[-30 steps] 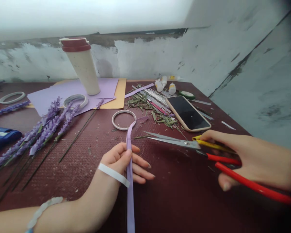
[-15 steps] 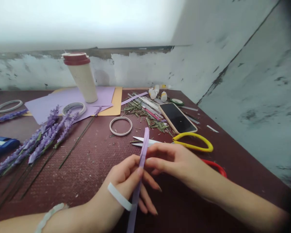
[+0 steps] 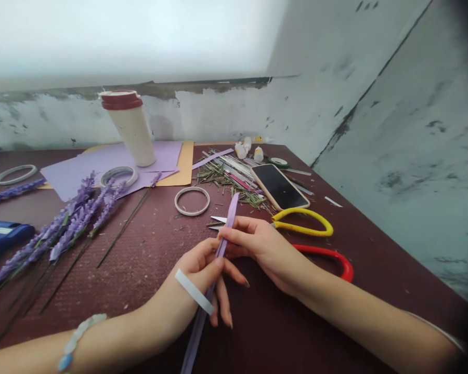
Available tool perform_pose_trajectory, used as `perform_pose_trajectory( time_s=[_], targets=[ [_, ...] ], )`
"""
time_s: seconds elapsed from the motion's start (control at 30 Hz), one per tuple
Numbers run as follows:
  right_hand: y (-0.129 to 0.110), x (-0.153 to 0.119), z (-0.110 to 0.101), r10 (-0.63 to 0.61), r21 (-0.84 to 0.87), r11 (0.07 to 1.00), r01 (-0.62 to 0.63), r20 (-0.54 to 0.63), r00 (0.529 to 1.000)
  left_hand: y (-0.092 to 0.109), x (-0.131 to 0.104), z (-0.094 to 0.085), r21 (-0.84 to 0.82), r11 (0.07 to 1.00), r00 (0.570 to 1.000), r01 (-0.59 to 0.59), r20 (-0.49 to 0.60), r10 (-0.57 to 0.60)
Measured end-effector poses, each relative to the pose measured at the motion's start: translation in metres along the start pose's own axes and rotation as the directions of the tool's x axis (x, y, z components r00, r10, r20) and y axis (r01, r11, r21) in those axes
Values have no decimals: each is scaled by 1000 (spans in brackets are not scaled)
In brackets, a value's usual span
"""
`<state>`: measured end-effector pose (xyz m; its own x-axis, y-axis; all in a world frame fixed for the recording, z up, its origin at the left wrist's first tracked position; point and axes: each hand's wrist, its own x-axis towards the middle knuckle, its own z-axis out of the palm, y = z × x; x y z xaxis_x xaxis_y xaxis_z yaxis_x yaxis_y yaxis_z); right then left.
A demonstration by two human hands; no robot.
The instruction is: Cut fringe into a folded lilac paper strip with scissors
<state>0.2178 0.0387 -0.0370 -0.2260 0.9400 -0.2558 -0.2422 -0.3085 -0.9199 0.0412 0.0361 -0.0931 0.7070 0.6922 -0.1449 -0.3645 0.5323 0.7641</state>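
A long purple paper strip (image 3: 231,212), creased along its length, runs slantwise between my hands and off the bottom edge of the view. My left hand (image 3: 203,270) pinches it between thumb and forefinger, the other fingers loosely spread beneath. Above that grip, my right hand (image 3: 253,239) has its thumb and fingertips closed on the upper part of the strip. A short white strip (image 3: 195,292) lies across the back of my left hand. Behind my right hand lie scissors with one yellow and one red handle (image 3: 323,223); their blades are partly covered by the hand and strip.
Purple paper flower stems (image 3: 70,223) lie at left near a blue tool (image 3: 3,236). A lidded cup (image 3: 134,137) stands on purple sheets (image 3: 74,169). A tape ring (image 3: 192,213), a pile of cut stem pieces (image 3: 222,179) and a phone (image 3: 281,187) lie farther back.
My right hand has moved left onto the strip and closed its fingertips on it. The strip's lower end has swung left. The view has shifted slightly.
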Motion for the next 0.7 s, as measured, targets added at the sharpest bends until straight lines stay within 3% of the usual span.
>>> perform_pose_trajectory(
  time_s=[0.23, 0.7],
  targets=[
    [4, -2, -5, -15, 4, 1000, 15, 0, 1000, 27, -5, 11, -16, 995, 989, 103, 110, -101],
    [3, -2, -9, -6, -26, 1000, 7, 2, 1000, 21, -4, 6, -121, 991, 984, 61, 174, -39]
  ],
)
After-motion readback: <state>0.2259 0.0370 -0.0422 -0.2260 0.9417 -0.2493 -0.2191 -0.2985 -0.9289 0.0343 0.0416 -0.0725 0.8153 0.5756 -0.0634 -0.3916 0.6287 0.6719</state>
